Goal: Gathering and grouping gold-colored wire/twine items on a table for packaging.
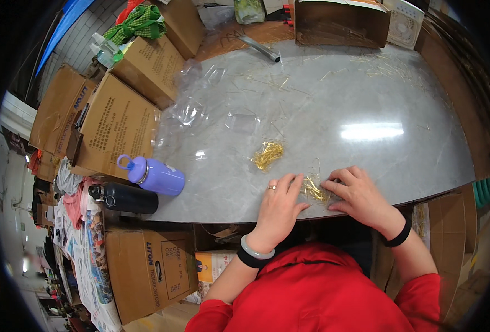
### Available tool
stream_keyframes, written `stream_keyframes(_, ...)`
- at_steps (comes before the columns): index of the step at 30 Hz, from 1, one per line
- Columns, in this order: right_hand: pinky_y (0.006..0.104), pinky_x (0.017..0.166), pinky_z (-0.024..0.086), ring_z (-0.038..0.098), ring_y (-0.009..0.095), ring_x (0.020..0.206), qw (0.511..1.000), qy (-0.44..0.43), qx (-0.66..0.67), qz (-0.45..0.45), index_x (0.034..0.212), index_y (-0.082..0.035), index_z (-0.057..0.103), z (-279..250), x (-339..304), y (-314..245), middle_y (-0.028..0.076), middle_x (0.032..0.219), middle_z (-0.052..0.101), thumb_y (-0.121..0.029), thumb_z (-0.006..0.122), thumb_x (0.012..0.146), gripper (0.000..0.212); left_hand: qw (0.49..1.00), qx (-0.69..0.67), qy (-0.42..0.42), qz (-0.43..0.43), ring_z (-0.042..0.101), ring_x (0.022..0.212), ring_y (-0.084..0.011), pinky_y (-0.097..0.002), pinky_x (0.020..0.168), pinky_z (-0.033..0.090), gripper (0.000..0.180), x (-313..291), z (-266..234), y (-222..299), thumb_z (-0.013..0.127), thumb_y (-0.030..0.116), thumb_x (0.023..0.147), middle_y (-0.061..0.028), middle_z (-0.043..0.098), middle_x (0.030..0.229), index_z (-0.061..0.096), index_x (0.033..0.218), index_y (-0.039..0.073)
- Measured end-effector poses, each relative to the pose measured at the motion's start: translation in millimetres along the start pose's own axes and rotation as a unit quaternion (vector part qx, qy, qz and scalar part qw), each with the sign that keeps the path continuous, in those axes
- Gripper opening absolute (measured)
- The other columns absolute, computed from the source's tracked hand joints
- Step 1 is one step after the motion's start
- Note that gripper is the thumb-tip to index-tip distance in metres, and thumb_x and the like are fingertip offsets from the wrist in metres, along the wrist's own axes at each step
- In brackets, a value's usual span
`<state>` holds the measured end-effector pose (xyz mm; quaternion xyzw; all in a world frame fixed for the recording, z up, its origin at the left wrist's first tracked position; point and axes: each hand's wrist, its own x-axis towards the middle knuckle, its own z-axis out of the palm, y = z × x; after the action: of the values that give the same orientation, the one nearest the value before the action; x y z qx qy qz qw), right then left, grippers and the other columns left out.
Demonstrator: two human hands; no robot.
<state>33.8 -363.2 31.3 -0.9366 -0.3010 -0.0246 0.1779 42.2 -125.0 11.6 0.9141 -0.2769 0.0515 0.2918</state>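
A small loose pile of thin gold wire-like pieces (315,190) lies on the grey table near its front edge, between my two hands. My left hand (281,200) rests at the pile's left side, its fingers stretched forward and the thumb pointing toward the pieces. On the right side, my right hand (357,193) touches the pile's edge with bent fingertips, the thumb apart below them. Neither hand visibly grips anything. A denser bundle of the same gold pieces (267,155) lies a little farther away, beyond my left hand. Exactly what kind of pieces they are is too small to tell.
A purple bottle (164,176) and a black bottle (131,198) lie at the table's left edge, beside cardboard boxes (120,119). Transparent plastic containers (242,123) and a metal tube (260,48) are farther back. An open box (342,25) and a white fan (404,23) stand behind.
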Motion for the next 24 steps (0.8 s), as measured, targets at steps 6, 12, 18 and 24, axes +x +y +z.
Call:
stream_keyframes(6, 0.0383, 0.088, 0.048, 0.056, 0.029, 0.102, 0.992, 0.088, 0.006, 0.084, 0.118, -0.008, 0.064, 22.8, -7.5, -12.2, 0.008, 0.110, 0.060, -0.023, 0.082, 0.074, 0.050, 0.999, -0.004, 0.030, -0.041, 0.057, 0.102, -0.0389, -0.0440, 0.086, 0.049, 0.055, 0.2, 23.4, 22.5, 0.076, 0.008, 0.083, -0.0190, 0.056, 0.110, 0.055, 0.133, -0.002)
stream_keyframes(12, 0.0464, 0.096, 0.040, 0.052, 0.031, 0.109, 0.982, 0.160, 0.021, 0.101, 0.124, -0.006, 0.060, 15.4, -17.7, -15.2, 0.010, 0.113, 0.058, -0.035, 0.084, 0.072, 0.064, 0.992, -0.129, 0.007, -0.014, 0.055, 0.109, -0.0407, -0.0452, 0.093, 0.047, 0.057, -11.6, 15.7, 9.0, 0.073, 0.005, 0.085, -0.0210, 0.055, 0.122, 0.052, 0.138, -0.001)
stream_keyframes(18, 0.0460, 0.096, 0.038, 0.051, 0.030, 0.110, 0.983, 0.139, 0.024, 0.114, 0.123, -0.010, 0.062, 26.4, -2.5, -18.3, 0.009, 0.113, 0.058, -0.037, 0.085, 0.071, 0.063, 0.998, 0.012, -0.021, 0.055, 0.034, 0.142, -0.0459, -0.0513, 0.116, 0.032, 0.068, -2.0, 2.1, -4.7, 0.072, 0.008, 0.087, -0.0216, 0.039, 0.153, 0.043, 0.149, 0.004)
stream_keyframes(24, 0.0431, 0.093, 0.041, 0.053, 0.029, 0.108, 0.982, 0.166, 0.039, 0.081, 0.114, -0.010, 0.067, 43.5, 7.9, -18.4, 0.008, 0.110, 0.059, -0.025, 0.083, 0.074, 0.046, 0.994, -0.008, -0.059, 0.091, 0.027, 0.147, -0.0447, -0.0567, 0.119, 0.026, 0.071, 10.6, 12.5, -20.8, 0.074, 0.013, 0.086, -0.0192, 0.037, 0.153, 0.042, 0.149, 0.004)
